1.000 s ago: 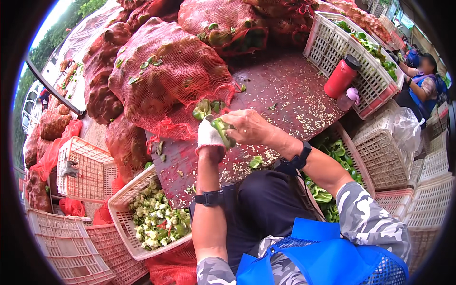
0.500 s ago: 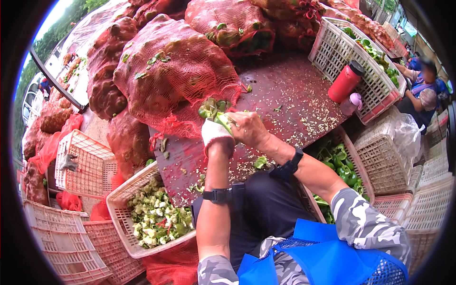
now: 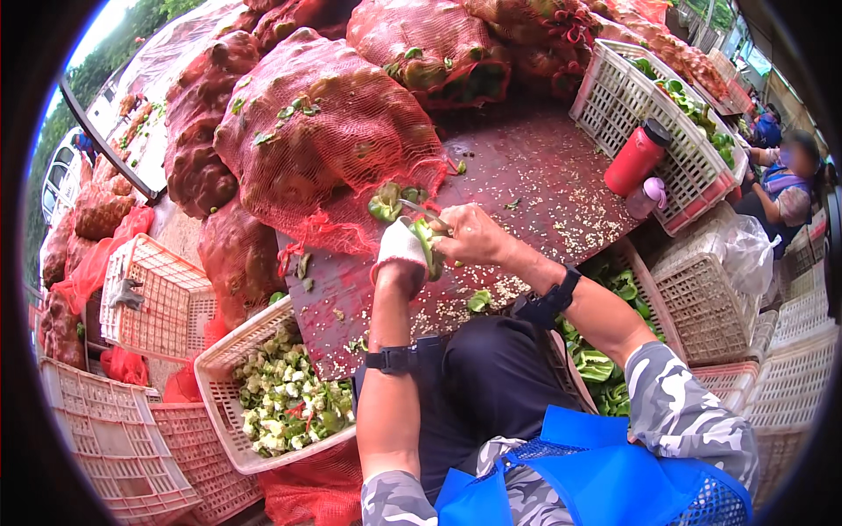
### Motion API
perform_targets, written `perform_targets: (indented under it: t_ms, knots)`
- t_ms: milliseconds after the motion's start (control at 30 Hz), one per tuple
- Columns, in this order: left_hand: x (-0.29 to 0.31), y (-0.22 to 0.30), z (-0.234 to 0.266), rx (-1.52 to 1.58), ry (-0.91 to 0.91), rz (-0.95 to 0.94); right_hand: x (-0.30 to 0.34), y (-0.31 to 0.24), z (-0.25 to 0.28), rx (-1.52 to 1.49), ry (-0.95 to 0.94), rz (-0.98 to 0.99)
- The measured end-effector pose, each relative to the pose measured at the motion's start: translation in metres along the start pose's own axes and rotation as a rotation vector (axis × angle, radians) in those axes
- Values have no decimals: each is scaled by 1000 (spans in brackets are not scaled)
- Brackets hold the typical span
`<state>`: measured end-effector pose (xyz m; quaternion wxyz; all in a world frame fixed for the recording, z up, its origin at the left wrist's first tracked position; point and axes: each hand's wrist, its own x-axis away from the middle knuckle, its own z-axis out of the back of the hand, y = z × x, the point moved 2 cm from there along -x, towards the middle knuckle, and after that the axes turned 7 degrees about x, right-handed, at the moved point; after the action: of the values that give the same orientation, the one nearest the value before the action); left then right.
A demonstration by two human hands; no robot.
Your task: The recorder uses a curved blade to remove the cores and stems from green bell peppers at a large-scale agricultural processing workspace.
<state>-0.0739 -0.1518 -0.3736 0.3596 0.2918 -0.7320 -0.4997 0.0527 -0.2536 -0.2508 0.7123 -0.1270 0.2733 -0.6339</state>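
A green pepper [image 3: 429,254] lies above the worktop [image 3: 504,145], clasped in the gloved left hand [image 3: 400,246]; the bare right hand [image 3: 474,235], close beside it, grips a small knife [image 3: 423,211]. A red mesh sack [image 3: 324,131] occupies the worktop's far left, a red bottle [image 3: 636,159] its right margin; a crate of trimmings [image 3: 216,386] stands at its near-left edge.

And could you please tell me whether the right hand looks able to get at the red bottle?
Probably yes: between the right hand and the red bottle, little more than scattered seeds seems to lie on the table. The hand holds a knife, though, so it may need to put that down first.
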Motion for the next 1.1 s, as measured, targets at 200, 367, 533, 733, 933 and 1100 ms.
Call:
perform_targets:
  t_ms: [200, 367, 533, 733, 933, 1100]
  knots:
    - [-12, -17, 9, -358, 145, -190, 6, -18, -8, 87, 289, 160]
    - [-21, -24, 3, -669, 187, -242, 13, -14, -20, 70, 469, 142]
    - [-6, -11, -6, -217, 149, -219, 14, -7, -28, 122, 458, 96]
    - [29, 35, -24, 394, 201, 66, 7, 3, -20, 170, 482, 130]
    - [40, 55, -2, 817, 195, 155, 0, 13, 13, -106, 359, -180]
    - [53, 84, 9, 834, -10, 124, 10, 64, 38, -5, 340, -269]
